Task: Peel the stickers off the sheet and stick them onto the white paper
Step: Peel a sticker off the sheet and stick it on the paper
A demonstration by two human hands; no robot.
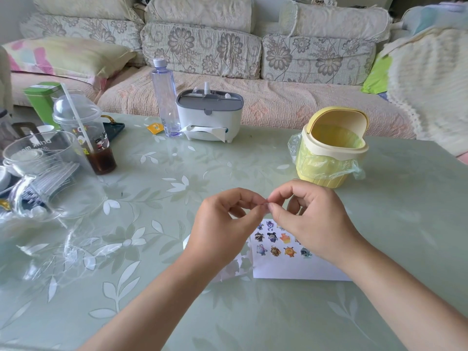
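My forearms are reaching in from the near edge, and I am holding the left hand (222, 224) and right hand (311, 219) together, fingertips of both pinching one scrap (267, 203), too small to identify, likely a sticker. The paper (291, 271) is lying flat below the pinch and toward me, long side running left to right, mostly under the right hand, the nearer one; the sheet (233, 271) is showing beneath the left

Yellow bin (325, 171), white paper (291, 269) w/ multicolour stickers (275, 250), pale-green leaf-print tablecloth (162, 287)
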